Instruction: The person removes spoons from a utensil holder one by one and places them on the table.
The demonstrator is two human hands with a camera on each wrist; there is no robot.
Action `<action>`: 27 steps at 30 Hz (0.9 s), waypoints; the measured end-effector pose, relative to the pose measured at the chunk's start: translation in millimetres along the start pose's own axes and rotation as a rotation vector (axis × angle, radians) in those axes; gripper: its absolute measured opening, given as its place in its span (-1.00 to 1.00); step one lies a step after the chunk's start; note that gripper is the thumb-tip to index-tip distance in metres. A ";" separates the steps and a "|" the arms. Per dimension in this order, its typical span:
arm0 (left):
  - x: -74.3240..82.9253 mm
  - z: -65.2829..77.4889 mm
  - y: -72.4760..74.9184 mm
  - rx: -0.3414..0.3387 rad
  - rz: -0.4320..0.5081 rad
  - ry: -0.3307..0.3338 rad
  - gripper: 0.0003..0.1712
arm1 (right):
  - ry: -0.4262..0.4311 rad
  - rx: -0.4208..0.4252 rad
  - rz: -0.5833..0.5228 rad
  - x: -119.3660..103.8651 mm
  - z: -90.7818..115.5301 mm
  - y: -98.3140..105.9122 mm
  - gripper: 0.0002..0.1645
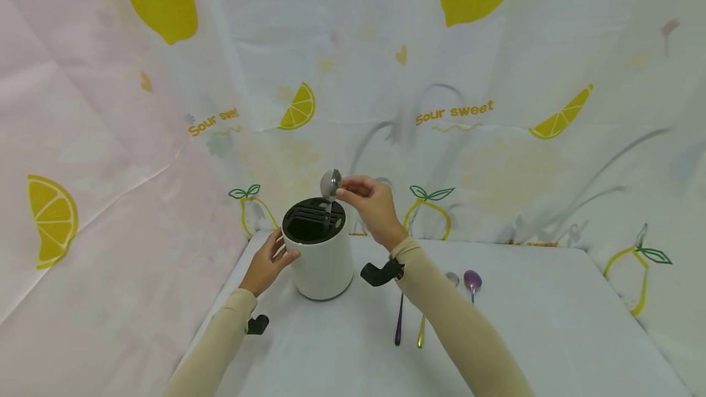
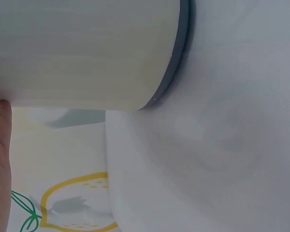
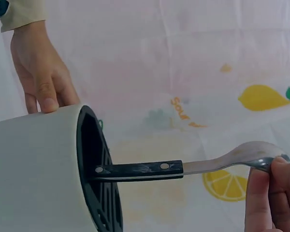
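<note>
My right hand (image 1: 375, 204) pinches a metal spoon (image 1: 331, 184) by its bowl, between thumb and fingers. The spoon's black riveted handle (image 3: 140, 170) points down, its end inside the opening of a white round utensil holder (image 1: 322, 271). The holder stands upright; its black top (image 1: 300, 231) has slots and a larger opening. My left hand (image 1: 267, 265) rests against the holder's left side, thumb toward the front and fingers spread farther back. In the left wrist view, one finger (image 2: 2, 125) touches the white wall.
Right of the holder, partly under my right forearm, lie a purple spoon (image 1: 472, 280), a silver spoon head (image 1: 453, 278), a gold handle (image 1: 421, 332) and a dark purple handle (image 1: 398, 329). A lemon-print cloth (image 1: 358, 78) hangs behind the white table (image 1: 579, 323).
</note>
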State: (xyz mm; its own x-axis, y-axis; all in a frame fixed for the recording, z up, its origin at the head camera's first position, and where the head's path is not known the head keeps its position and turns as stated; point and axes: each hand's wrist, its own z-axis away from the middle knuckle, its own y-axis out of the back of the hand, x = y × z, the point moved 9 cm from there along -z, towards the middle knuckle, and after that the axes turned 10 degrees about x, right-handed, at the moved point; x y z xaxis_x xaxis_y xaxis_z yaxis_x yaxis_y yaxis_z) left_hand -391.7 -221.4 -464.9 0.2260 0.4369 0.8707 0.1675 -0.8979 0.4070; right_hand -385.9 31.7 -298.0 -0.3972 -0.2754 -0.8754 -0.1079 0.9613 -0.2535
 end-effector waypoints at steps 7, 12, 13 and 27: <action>-0.2 0.4 0.5 0.000 0.009 -0.009 0.05 | 0.011 0.045 -0.111 -21.8 -6.2 11.4 -0.72; 0.0 -0.2 0.9 -0.006 0.017 -0.010 0.03 | 0.008 0.095 -0.178 -35.7 -9.9 21.9 -0.77; -0.1 -0.5 0.6 -0.010 0.017 -0.012 0.03 | 0.006 0.105 -0.191 -38.2 -10.2 24.6 -0.78; -0.3 -0.2 1.2 -0.017 0.020 -0.019 0.05 | -0.020 0.195 -0.261 -47.2 -8.8 82.2 -0.79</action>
State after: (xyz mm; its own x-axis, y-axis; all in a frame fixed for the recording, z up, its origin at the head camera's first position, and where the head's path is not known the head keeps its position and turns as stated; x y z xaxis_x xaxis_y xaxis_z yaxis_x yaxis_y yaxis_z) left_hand -391.8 -222.7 -464.6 0.2477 0.4193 0.8734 0.1459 -0.9073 0.3943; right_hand -384.1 123.8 -273.9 -0.3607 -0.5144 -0.7781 -0.0263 0.8395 -0.5428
